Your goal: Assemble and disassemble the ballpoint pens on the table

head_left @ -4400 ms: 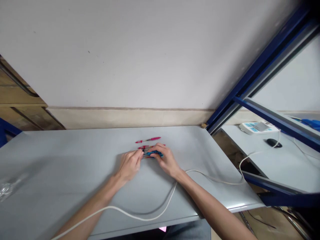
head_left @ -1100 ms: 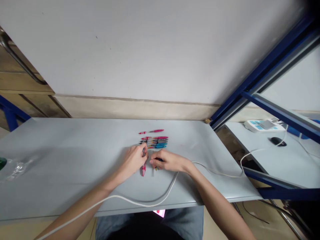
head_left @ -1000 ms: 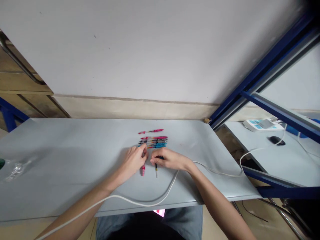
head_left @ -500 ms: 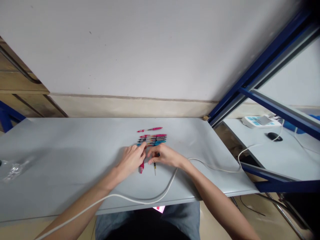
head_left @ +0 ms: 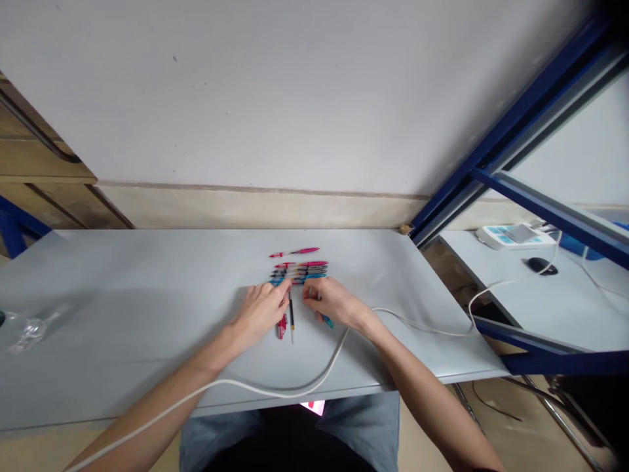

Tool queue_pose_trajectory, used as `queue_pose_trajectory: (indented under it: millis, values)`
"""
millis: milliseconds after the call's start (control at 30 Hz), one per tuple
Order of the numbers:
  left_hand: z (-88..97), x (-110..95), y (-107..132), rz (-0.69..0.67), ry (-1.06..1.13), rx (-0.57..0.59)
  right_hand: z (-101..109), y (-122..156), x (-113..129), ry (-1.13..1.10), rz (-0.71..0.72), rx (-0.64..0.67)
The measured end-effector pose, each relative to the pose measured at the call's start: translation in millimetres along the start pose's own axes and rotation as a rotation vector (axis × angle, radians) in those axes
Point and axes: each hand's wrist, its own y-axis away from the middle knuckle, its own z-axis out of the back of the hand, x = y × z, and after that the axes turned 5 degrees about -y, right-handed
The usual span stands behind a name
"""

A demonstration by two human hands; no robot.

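Note:
My left hand (head_left: 260, 313) is closed in a pinch on a red pen barrel (head_left: 282, 326) that sticks out toward me from under its fingers. A thin black refill (head_left: 291, 319) lies on the grey table (head_left: 147, 295) between my hands, its far end at my left fingertips. My right hand (head_left: 331, 303) is curled round a blue pen (head_left: 327, 320), whose end shows below the palm. Just beyond both hands lies a tight row of several pink, black and blue pens (head_left: 301, 271). A single pink pen (head_left: 295, 252) lies apart behind the row.
A white cable (head_left: 295, 388) loops across the table's near edge and runs right to a neighbouring table with a white device (head_left: 514, 234) and a black mouse (head_left: 539, 265). A blue metal frame (head_left: 511, 124) rises at right. Crumpled clear plastic (head_left: 29, 326) lies at far left.
My right hand let go of the black refill and now grips a blue pen. The refill has shifted left toward my left hand, which still holds the red barrel.

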Motion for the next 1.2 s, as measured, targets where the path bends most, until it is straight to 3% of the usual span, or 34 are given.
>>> queue_pose_trajectory:
  millis: [233, 533, 633, 733, 900, 1200]
  values:
    - [-2.9, 0.1, -0.5, -0.018, 0.034, -0.028, -0.5, 2.8, 16.8, 0.167, 0.066, -0.063]
    - [0.7, 0.6, -0.6, -0.001, 0.105, -0.039, -1.9, -2.1, 15.3, 0.318, 0.046, -0.166]
    - [1.5, 2.5, -1.4, 0.042, 0.169, -0.105, 2.6, -2.5, 15.4, 0.377, 0.071, -0.259]
    - [-0.4, 7.7, -4.7, 0.065, 0.283, -0.246, 7.6, -7.9, 8.4, 0.461, 0.149, -0.339]
    - [-4.3, 17.5, -13.1, -0.086, 0.410, -0.455, 13.0, -19.6, -11.5, 0.534, 0.223, -0.314]
    - [-10.0, 18.3, -16.0, -0.256, 0.421, -0.442, 13.3, -17.9, -10.8, 0.589, 0.355, -0.232]
